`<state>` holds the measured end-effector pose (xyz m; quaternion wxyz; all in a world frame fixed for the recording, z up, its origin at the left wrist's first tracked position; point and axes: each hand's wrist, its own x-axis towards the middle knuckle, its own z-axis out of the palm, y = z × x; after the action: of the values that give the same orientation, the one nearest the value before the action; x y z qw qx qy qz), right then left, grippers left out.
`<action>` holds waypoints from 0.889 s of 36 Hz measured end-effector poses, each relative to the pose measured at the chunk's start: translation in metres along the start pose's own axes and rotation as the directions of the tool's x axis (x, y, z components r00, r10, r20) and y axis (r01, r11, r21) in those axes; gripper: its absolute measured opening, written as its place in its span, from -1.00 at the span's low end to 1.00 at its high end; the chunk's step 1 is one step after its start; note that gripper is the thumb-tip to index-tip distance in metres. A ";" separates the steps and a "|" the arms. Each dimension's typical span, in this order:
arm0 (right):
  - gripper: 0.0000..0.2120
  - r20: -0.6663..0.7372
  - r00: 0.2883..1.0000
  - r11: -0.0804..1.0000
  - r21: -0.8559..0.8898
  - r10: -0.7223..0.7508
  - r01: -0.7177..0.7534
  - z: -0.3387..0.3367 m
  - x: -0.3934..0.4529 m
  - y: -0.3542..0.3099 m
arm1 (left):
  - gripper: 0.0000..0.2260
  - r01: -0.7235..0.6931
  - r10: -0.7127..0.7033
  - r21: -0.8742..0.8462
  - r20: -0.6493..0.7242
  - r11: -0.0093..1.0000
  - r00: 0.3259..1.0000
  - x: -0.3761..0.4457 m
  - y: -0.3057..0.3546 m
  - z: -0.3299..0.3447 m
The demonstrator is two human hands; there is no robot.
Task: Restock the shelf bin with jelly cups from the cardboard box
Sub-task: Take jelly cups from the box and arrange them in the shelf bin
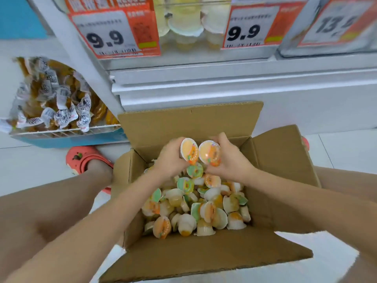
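An open cardboard box (204, 260) is seen on the pale tiled floor (28, 166), directly in front of a white shelf unit (244, 92), with all four flaps folded outward. The box is partly filled with a loose heap of jelly cups (195, 205), lying at all angles; orange-printed and green-printed lids are noted, along with pale cup bodies. The left hand (171, 158) is held over the far end of the box with its fingers curled round one jelly cup (189, 152), the orange-and-white lid turned toward the camera. The right hand (228, 160) is held just beside it, fingers and thumb wrapped round a second jelly cup (210, 153), lid likewise facing the camera. The two gripped cups are side by side, nearly touching, just above the heap. Above, a clear shelf bin (183, 23) is seen behind the shelf edge, with pale jelly cups already stacked inside. Red price tags marked 9.9 (114, 35) and (251, 29) are fixed to either side of the bin front, and a third tag (334, 23) is partly cut off at the right. At the left, a wire basket (61, 129) of wrapped snack packets (55, 99) is recorded. A coral-red clog (83, 160) is worn on the foot beside the box's left flap.
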<state>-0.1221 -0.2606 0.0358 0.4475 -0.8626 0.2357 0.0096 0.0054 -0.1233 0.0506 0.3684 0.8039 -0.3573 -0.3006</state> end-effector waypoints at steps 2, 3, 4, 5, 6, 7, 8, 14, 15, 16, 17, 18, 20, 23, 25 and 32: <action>-0.50 0.053 0.996 0.994 -0.078 -0.071 0.075 -0.030 -0.003 -0.031 | -0.65 -0.082 0.079 0.047 0.054 0.996 0.995 0.002 0.027 -0.022; -0.51 0.062 0.993 0.990 -0.101 -0.096 0.102 -0.043 -0.004 -0.045 | -0.61 -0.107 0.101 0.071 0.083 0.992 0.991 0.004 0.040 -0.032; -0.51 0.067 0.990 0.983 -0.122 -0.128 0.135 -0.056 -0.006 -0.058 | -0.56 -0.128 0.117 0.102 0.112 0.986 0.987 0.004 0.051 -0.041; -0.51 0.064 0.984 0.975 -0.139 -0.167 0.174 -0.068 -0.009 -0.069 | -0.48 -0.143 0.122 0.140 0.150 0.980 0.981 0.004 0.063 -0.050; -0.52 0.052 0.977 0.967 -0.141 -0.208 0.213 -0.077 -0.011 -0.077 | -0.42 -0.152 0.121 0.154 0.191 0.976 0.974 0.003 0.073 -0.058; -0.53 0.033 0.966 0.958 -0.125 -0.255 0.257 -0.085 -0.015 -0.084 | -0.39 -0.157 0.122 0.135 0.234 0.978 0.965 0.000 0.083 -0.065; -0.54 0.011 0.955 0.950 -0.099 -0.296 0.296 -0.092 -0.018 -0.090 | -0.41 -0.162 0.132 0.091 0.273 0.983 0.953 -0.004 0.093 -0.071; -0.51 0.051 0.933 0.934 0.055 -0.356 0.354 -0.117 -0.027 -0.126 | -0.69 -0.098 0.198 -0.293 0.334 0.951 0.922 -0.022 0.128 -0.090; -0.51 0.066 0.933 0.933 0.095 -0.355 0.348 -0.123 -0.026 -0.131 | -0.69 -0.068 0.202 -0.371 0.334 0.926 0.921 -0.022 0.131 -0.093; -0.50 0.079 0.932 0.932 0.125 -0.353 0.342 -0.129 -0.024 -0.136 | -0.70 -0.034 0.202 -0.445 0.336 0.895 0.920 -0.021 0.133 -0.095; -0.50 0.095 0.934 0.933 0.138 -0.345 0.331 -0.135 -0.023 -0.138 | -0.69 0.012 0.200 -0.524 0.346 0.852 0.917 -0.019 0.135 -0.097; -0.49 0.112 0.937 0.939 0.141 -0.331 0.315 -0.140 -0.021 -0.140 | -0.67 0.065 0.201 -0.605 0.361 0.794 0.911 -0.017 0.134 -0.098; -0.46 0.141 0.941 0.949 0.122 -0.307 0.291 -0.148 -0.020 -0.138 | -0.58 0.175 0.202 -0.731 0.396 0.659 0.896 -0.013 0.135 -0.101; -0.46 0.151 0.944 0.954 0.099 -0.294 0.282 -0.151 -0.018 -0.137 | -0.55 0.259 0.206 -0.762 0.455 0.593 0.866 -0.008 0.138 -0.101; -0.43 0.149 0.941 0.951 0.117 -0.303 0.288 -0.150 -0.016 -0.139 | -0.62 0.250 0.159 -0.691 0.470 0.678 0.868 -0.008 0.140 -0.097; -0.29 0.283 0.908 0.948 0.169 -0.308 0.269 -0.151 -0.018 -0.140 | -0.70 0.304 0.092 -0.737 0.443 0.603 0.892 -0.012 0.142 -0.089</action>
<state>-0.1092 -0.3024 0.2380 0.5287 -0.8459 0.0333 0.0619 0.0152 -0.1477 0.2164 0.5754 0.4887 -0.2106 -0.6210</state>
